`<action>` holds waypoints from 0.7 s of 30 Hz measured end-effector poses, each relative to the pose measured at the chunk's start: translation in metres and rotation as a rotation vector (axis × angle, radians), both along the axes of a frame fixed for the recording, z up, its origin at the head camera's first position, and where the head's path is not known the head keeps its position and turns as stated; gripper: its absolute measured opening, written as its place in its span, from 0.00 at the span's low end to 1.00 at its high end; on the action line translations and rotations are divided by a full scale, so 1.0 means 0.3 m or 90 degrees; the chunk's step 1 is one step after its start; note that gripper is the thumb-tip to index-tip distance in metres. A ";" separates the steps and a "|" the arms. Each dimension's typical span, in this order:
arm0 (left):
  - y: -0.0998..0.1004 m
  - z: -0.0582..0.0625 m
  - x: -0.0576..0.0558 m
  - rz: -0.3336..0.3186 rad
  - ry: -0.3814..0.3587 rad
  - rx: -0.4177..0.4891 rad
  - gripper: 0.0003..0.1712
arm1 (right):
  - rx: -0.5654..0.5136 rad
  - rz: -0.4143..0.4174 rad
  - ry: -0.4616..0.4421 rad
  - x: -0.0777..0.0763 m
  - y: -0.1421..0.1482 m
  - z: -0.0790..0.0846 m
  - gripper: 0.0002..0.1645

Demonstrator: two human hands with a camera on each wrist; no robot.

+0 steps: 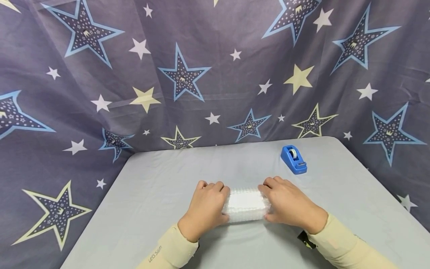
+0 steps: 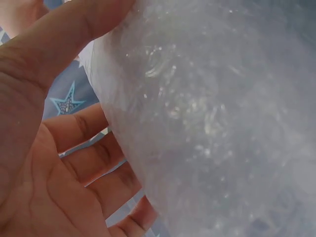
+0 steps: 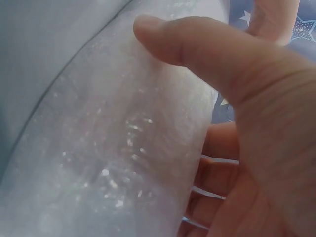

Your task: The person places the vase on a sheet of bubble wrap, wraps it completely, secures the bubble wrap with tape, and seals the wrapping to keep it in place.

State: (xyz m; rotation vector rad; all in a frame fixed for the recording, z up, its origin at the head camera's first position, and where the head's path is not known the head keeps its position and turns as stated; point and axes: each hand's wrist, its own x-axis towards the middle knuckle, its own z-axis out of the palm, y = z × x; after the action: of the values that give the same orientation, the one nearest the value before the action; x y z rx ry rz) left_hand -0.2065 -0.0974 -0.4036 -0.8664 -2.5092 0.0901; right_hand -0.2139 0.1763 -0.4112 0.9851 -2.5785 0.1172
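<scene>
A bundle of clear bubble wrap (image 1: 246,204), roughly cylindrical with a white patch on top, lies crosswise between both hands in the head view. My left hand (image 1: 209,204) grips its left end, thumb on the near side and fingers over the far side. At the right end my right hand (image 1: 287,201) holds it the same way. Close up in the left wrist view, the shiny wrap (image 2: 197,113) fills the right side, with fingers (image 2: 101,158) curving behind it. The right thumb (image 3: 173,39) presses on the wrap in the right wrist view. Whatever lies inside the wrap is hidden.
A blue tape dispenser (image 1: 294,160) with a roll of tape stands beyond the right hand, toward the back right of the grey-covered table (image 1: 161,186). Behind the table hangs a dark curtain (image 1: 215,74) printed with stars.
</scene>
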 end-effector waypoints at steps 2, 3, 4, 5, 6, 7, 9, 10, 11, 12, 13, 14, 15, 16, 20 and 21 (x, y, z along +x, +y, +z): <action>0.001 0.002 0.000 0.001 -0.002 0.001 0.33 | -0.002 -0.001 -0.004 -0.001 0.000 -0.001 0.49; 0.001 0.003 0.001 0.002 -0.004 0.002 0.33 | -0.004 0.000 -0.005 -0.001 0.001 0.000 0.50; 0.001 0.004 0.001 0.003 -0.006 0.002 0.33 | -0.010 0.001 -0.009 0.000 0.001 0.000 0.50; 0.001 0.006 0.002 0.003 -0.009 0.003 0.32 | -0.015 0.003 -0.011 0.001 0.001 0.000 0.50; 0.001 0.007 0.002 0.003 -0.010 0.003 0.32 | -0.019 0.005 -0.011 0.001 0.001 0.000 0.50; 0.001 0.008 0.003 0.004 -0.013 0.004 0.32 | -0.024 0.008 -0.011 0.002 0.001 0.001 0.49; 0.001 0.009 0.004 0.004 -0.017 0.004 0.31 | -0.032 0.013 -0.009 0.003 0.003 0.001 0.47; 0.000 0.009 0.004 0.003 -0.018 0.004 0.31 | -0.034 0.014 -0.007 0.004 0.003 0.001 0.46; -0.001 0.009 0.005 0.004 -0.018 0.003 0.31 | -0.035 0.017 -0.002 0.003 0.004 0.001 0.45; -0.001 0.009 0.004 0.004 -0.020 0.003 0.31 | -0.036 0.019 0.002 0.003 0.005 0.001 0.45; -0.002 0.009 0.005 0.005 -0.021 0.002 0.32 | -0.037 0.020 0.005 0.002 0.006 0.001 0.45; -0.002 0.009 0.005 0.006 -0.022 0.000 0.32 | -0.037 0.021 0.008 0.002 0.006 0.001 0.44; -0.002 0.009 0.005 0.007 -0.024 0.001 0.32 | -0.038 0.022 0.010 0.001 0.007 0.001 0.44; -0.001 0.009 0.005 0.007 -0.028 0.002 0.33 | -0.039 0.023 0.011 0.001 0.007 0.001 0.44; 0.002 0.008 0.003 0.007 -0.043 0.008 0.33 | -0.041 0.026 0.013 -0.001 0.007 0.001 0.42; 0.002 0.008 0.003 0.006 -0.047 0.009 0.33 | -0.042 0.027 0.014 -0.002 0.007 0.001 0.42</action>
State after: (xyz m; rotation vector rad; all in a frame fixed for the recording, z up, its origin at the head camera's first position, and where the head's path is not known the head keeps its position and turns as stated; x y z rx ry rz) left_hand -0.2056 -0.0968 -0.4013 -0.8669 -2.5787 0.0441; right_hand -0.2145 0.1783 -0.4109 1.0124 -2.5169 0.1999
